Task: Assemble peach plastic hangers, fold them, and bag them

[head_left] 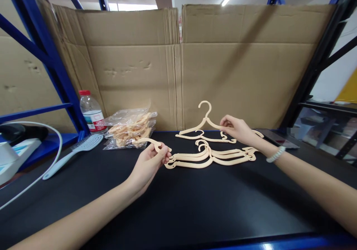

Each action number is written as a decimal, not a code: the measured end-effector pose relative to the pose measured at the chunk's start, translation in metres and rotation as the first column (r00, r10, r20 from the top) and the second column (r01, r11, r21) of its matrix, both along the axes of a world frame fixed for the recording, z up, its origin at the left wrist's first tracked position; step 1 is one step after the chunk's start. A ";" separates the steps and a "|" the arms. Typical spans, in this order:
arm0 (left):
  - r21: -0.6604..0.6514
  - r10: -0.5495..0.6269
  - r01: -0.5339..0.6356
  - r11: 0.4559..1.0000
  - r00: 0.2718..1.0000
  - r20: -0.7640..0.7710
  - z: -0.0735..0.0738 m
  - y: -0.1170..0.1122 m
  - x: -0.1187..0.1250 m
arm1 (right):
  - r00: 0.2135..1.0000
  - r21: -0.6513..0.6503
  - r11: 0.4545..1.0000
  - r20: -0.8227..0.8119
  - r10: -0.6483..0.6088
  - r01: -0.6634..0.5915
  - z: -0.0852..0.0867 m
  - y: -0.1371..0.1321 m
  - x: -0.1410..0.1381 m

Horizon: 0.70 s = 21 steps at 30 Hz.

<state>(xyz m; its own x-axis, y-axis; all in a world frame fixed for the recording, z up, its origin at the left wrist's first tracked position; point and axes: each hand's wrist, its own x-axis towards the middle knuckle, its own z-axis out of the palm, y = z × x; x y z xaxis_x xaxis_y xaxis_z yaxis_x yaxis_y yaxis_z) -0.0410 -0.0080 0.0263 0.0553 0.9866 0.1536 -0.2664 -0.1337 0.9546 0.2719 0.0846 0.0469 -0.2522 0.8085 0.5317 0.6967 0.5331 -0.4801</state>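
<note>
My left hand [152, 162] is closed in a pinch on the end of a cream plastic hanger piece [152, 142] that curves up and left from my fingers. My right hand [237, 129] is closed on the shoulder of an upright cream hanger [205, 118], whose hook points up in front of the cardboard. Between my hands a small stack of cream hangers [212, 157] lies flat on the black table [178, 205]. A white bead bracelet [276, 154] circles my right wrist.
Clear bags of more cream hangers [131, 129] lie at the back left, beside a water bottle [92, 112] with a red cap. A pale blue hairbrush [75, 151] lies left. Cardboard sheets [178, 64] wall the back; blue rack posts [52, 60] stand at the left. A dark flat device [275, 138] lies at the right.
</note>
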 end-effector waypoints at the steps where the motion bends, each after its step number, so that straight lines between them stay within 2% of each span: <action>1: 0.003 0.000 0.000 1.000 1.000 0.001 -0.001 0.001 0.000 | 0.999 0.002 0.999 -0.038 0.035 -0.035 0.000 -0.009 0.001; 5: 0.011 -0.038 0.038 0.999 0.999 -0.009 -0.004 0.003 -0.001 | 0.996 0.051 0.995 -0.025 0.091 -0.090 -0.011 -0.042 0.003; 8: -0.001 -0.070 0.070 0.998 0.997 -0.021 -0.007 0.004 0.000 | 0.994 0.129 0.986 -0.009 0.105 -0.103 -0.022 -0.055 0.002; 13: -0.008 -0.169 0.169 0.986 0.984 0.049 -0.009 0.005 0.000 | 0.992 0.231 0.965 0.049 0.121 -0.129 -0.031 -0.062 0.001; 18: -0.115 -0.248 0.266 0.957 0.957 0.150 -0.007 0.003 0.001 | 0.990 0.262 0.955 0.055 0.129 -0.139 -0.034 -0.065 0.003; 21: -0.120 -0.311 0.337 0.934 0.931 0.192 -0.005 0.001 0.001 | 0.989 0.286 0.947 0.035 0.143 -0.147 -0.035 -0.066 0.003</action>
<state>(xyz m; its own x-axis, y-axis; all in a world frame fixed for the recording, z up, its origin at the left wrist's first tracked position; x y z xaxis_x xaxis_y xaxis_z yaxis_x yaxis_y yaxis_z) -0.0395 -0.0068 0.0210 0.3621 0.9312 0.0421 -0.4281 0.1260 0.8949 0.2751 0.0181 0.0122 -0.3638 0.5761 0.7320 0.6069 0.7427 -0.2829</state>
